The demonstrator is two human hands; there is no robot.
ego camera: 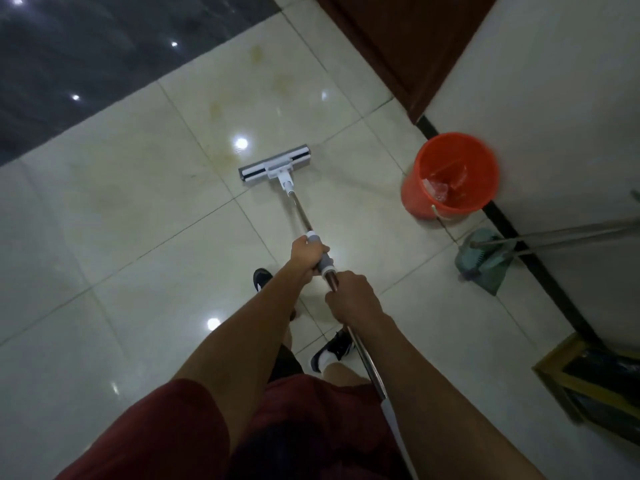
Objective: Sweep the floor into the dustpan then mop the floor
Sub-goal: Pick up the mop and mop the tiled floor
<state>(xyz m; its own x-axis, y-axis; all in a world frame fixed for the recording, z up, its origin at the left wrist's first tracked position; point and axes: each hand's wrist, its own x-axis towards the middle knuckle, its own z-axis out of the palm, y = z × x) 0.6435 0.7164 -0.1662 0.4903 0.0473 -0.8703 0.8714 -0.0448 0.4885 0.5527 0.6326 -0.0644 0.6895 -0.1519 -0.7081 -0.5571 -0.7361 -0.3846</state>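
Note:
A flat mop with a grey and white head (275,164) lies on the glossy cream tile floor (138,209), its metal pole (302,213) running back toward me. My left hand (306,254) grips the grey sleeve on the pole. Just behind it, my right hand (351,297) grips the bare metal pole. Faint yellowish stains (221,109) mark the tiles beyond the mop head. A green dustpan (485,261) stands with a long-handled broom by the right wall.
An orange bucket (450,174) stands by the white wall (554,98) at the right. A dark wooden door (398,46) is at the back. A dark glossy floor strip (86,57) runs along the far left. A yellow-framed box (588,382) sits at the right edge. My shoes (332,351) are under the pole.

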